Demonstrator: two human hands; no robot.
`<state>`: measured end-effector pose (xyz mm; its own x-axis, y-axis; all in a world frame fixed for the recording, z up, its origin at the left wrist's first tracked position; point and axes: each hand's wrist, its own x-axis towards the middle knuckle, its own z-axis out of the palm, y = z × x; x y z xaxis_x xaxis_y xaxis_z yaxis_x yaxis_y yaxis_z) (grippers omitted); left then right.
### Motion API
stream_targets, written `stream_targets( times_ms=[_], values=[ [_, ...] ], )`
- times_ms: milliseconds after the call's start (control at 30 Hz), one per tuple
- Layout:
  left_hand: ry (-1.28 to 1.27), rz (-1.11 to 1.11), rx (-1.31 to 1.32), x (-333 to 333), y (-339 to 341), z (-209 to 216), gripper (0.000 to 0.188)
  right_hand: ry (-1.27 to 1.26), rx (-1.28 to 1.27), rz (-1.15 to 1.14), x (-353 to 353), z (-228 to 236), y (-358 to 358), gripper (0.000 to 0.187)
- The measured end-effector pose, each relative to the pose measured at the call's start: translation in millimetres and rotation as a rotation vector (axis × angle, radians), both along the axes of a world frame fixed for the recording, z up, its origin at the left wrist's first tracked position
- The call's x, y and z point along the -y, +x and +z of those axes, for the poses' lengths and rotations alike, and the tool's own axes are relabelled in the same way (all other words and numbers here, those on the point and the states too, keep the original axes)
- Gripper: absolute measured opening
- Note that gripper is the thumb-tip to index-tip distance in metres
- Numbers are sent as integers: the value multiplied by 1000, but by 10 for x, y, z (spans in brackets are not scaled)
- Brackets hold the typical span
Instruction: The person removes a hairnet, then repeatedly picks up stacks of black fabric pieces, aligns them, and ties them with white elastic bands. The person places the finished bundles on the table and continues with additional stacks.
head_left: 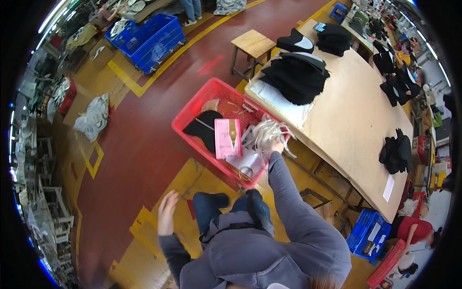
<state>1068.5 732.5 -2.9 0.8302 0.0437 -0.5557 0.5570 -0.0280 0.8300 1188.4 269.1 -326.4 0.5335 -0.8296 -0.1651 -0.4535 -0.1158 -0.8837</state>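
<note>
My right hand (276, 146) is closed around a loose bundle of whitish strips (267, 132) at the right side of the red plastic basket (198, 145). Some strips spill over the basket's rim. My left hand (167, 208) hangs free to the left of my legs, fingers stretched out, holding nothing. Inside the basket lie a pink box (227, 138), a black flat piece (206, 126), some white paper (247, 160) and a roll of brownish tape (246, 172). What lies under the strips is hidden.
A long table (349, 120) stands on the right, bearing stacks of black cut pieces (294, 77). Beyond the basket is a wooden stool (253, 44). A blue crate (156, 42) sits at the far left, and a white plastic bag (94, 117) lies on the floor. Another person (417, 230) is at lower right.
</note>
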Motion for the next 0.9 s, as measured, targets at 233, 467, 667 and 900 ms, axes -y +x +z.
stream_targets(
  times_ms=[233,467,667,900],
  values=[
    [74,264,-138,-2310,906,-721,50,227,-107,-579,333,-287,194,26],
    [204,-47,-51,-3187,3313,-243,52,-25,468,-715,35,1502,151,34],
    [182,-446,185,-2756,5717,21,44,-636,795,-1042,-490,3459,469,28],
    [205,-701,871,-1326,6969,476,40,-864,198,-514,-1637,3673,2899,24]
  ],
)
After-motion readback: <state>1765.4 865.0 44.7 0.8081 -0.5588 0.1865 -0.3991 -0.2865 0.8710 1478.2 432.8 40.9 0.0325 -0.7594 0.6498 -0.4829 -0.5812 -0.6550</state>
